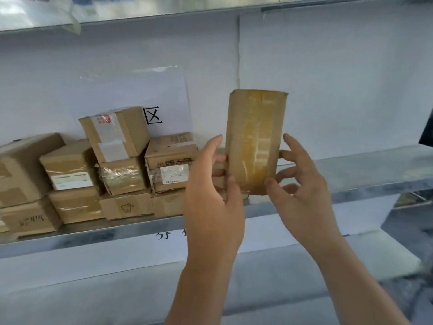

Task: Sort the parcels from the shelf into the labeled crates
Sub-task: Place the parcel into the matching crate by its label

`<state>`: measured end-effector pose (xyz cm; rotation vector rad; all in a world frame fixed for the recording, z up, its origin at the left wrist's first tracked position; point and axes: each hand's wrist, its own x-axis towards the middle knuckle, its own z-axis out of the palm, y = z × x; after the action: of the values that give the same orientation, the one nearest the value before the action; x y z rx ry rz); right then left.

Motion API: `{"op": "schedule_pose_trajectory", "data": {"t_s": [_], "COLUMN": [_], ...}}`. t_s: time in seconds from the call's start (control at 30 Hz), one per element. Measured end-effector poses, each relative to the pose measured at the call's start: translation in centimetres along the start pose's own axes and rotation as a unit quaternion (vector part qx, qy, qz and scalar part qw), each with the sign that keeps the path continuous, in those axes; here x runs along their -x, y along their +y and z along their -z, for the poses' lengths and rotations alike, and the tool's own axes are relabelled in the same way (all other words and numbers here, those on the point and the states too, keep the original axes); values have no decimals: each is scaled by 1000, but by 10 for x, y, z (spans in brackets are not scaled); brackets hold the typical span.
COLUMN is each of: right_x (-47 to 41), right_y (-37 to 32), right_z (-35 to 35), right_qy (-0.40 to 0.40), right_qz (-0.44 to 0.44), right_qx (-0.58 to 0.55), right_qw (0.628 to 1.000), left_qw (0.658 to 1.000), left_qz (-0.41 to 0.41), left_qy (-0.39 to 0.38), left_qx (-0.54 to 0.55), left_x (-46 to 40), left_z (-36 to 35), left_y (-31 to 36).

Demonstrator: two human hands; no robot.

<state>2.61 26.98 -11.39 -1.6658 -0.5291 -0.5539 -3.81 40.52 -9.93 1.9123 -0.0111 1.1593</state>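
A tall, narrow cardboard parcel wrapped in shiny tape stands upright in the air in front of the metal shelf. My left hand grips its lower left edge, thumb on the front and fingers behind. My right hand holds its lower right side, thumb on the front near the bottom and fingers curled behind. Several brown parcels are stacked on the left part of the shelf, some with white labels. No crate is in view.
White paper covers the wall behind the shelf, with a sheet bearing a black character. Another shelf board runs overhead. White paper with printed characters hangs on the shelf's front edge. The shelf's right half is bare.
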Motion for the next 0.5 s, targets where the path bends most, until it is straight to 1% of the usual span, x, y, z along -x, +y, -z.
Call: {"op": "schedule_pose_trajectory", "data": {"t_s": [0.07,0.13,0.23,0.3,0.37,0.43,0.5], "right_x": [24,48,80,98,111,119,125], "right_y": [-3,-5,-11,-16,-17,-15,-11], "right_z": [16,34,70,95,121,143,162], "right_qy": [2,7,-7,4,25,39,51], "right_qz": [-3,-4,-41,-73,-92,-95,-85], "right_qx": [16,23,-48,-94,-91,-72,-62], "right_qw": [1000,1000,998,993,991,992,993], "left_qw": [999,993,967,946,927,916,903], "left_qz": [-5,-5,39,92,130,126,136], "left_qy": [-33,-79,-132,-162,-205,-256,-287], "left_qx": [27,88,212,266,287,282,291], "left_x": [16,35,62,77,87,99,118], "left_z": [4,2,-8,-18,-29,-44,-67], "left_y": [3,7,21,36,52,69,79]}}
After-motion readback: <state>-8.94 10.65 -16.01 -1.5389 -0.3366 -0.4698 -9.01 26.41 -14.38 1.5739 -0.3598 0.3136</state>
